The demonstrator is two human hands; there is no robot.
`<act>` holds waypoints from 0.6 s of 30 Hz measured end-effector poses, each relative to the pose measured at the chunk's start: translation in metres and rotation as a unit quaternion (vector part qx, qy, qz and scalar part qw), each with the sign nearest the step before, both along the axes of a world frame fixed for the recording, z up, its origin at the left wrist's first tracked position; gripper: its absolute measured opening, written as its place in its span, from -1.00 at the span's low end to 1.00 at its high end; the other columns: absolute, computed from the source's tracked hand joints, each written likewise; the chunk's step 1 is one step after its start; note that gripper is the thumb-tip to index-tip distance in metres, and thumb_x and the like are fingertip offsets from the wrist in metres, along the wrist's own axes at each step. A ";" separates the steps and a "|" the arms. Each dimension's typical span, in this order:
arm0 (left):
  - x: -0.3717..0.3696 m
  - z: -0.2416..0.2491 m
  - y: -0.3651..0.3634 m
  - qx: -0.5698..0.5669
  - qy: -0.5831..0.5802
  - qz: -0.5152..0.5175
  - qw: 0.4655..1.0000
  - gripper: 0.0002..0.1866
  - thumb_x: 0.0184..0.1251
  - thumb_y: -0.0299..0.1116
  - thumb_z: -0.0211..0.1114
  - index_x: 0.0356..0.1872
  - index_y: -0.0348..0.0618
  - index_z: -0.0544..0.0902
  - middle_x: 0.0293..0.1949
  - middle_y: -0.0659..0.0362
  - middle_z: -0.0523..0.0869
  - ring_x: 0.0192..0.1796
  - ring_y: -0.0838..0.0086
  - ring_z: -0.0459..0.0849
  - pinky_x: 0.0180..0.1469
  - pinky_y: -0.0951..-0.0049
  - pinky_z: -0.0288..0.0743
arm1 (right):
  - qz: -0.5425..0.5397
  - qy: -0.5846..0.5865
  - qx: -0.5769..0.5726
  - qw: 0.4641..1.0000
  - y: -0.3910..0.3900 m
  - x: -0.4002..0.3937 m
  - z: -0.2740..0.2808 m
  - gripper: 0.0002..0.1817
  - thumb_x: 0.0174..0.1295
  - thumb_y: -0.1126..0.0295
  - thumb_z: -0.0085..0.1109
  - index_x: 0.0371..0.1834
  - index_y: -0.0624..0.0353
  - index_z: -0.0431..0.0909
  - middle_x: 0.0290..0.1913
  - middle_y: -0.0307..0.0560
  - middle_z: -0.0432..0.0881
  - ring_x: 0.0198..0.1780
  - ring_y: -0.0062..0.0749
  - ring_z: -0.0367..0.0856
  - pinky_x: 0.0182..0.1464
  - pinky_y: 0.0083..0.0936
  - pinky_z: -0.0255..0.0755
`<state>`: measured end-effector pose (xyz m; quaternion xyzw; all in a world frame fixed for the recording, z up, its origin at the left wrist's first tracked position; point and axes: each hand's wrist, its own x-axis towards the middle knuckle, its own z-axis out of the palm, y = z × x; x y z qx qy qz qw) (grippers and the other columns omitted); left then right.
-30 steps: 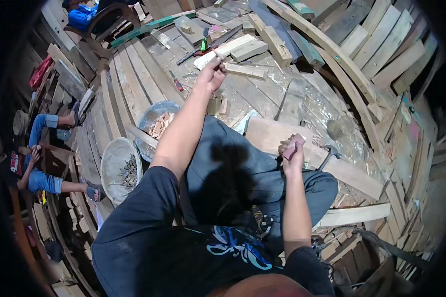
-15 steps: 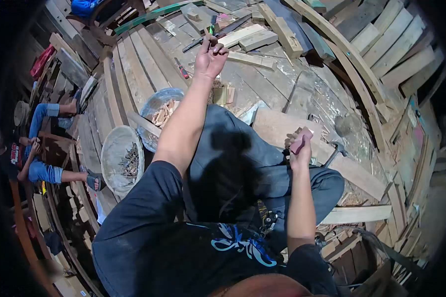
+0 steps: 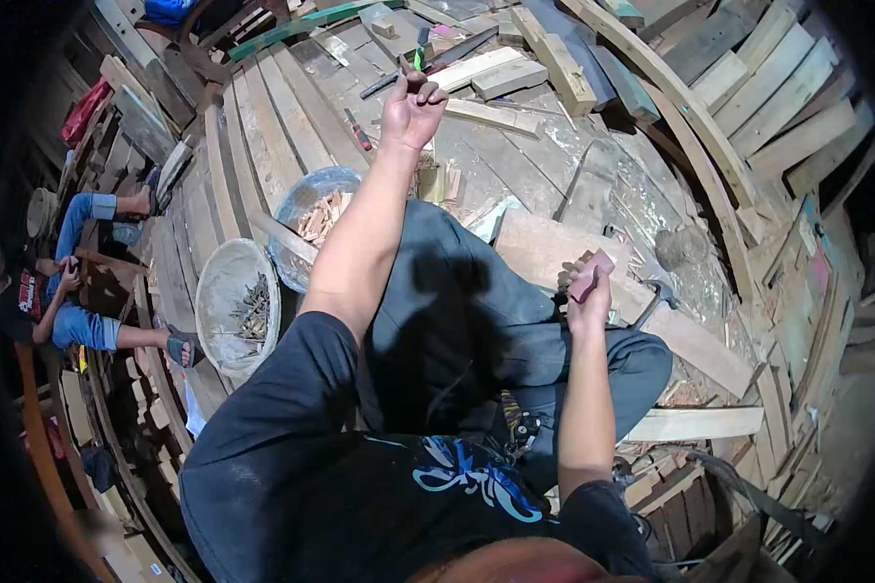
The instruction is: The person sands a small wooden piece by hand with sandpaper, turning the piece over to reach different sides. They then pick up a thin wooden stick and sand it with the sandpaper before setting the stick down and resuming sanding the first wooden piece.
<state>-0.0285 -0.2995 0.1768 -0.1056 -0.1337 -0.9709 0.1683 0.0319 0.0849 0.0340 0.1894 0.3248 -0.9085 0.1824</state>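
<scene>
My left hand [image 3: 413, 115] is raised palm up over the work floor, its fingers curled. A thin tan sliver shows at the thumb and fingertip, too small to name. Just beyond it lie a long dark saw-like blade [image 3: 467, 46] and a green-and-black handle [image 3: 420, 52]. My right hand [image 3: 589, 309] is closed around a pink block [image 3: 593, 275], palm up above my right knee. Under that hand is a wide pale board [image 3: 540, 243], and a hammer [image 3: 659, 299] rests just right of it.
A bucket of nails [image 3: 209, 321] and a blue basin of wood chips [image 3: 287, 209] stand to my left. A red-handled screwdriver [image 3: 362, 136] lies ahead. Stacked planks [image 3: 778, 92] fill the far right. Another person in jeans [image 3: 83, 325] sits at far left.
Both my hands hold nearly the same positions. The view shifts slightly. The seated person's hands and feet move a little.
</scene>
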 end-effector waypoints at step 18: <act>0.005 0.013 0.038 -0.416 -0.137 0.084 0.895 -0.81 0.38 -0.38 0.25 -0.08 -0.21 0.66 -0.36 0.28 0.62 -0.43 0.67 0.39 -0.32 0.57 0.31 | 0.019 0.046 0.036 0.998 0.002 -0.007 -0.020 -0.63 0.46 0.19 -0.26 0.08 0.22 0.40 -0.22 0.02 0.61 -0.31 -0.33 0.58 -0.29 -0.46 0.46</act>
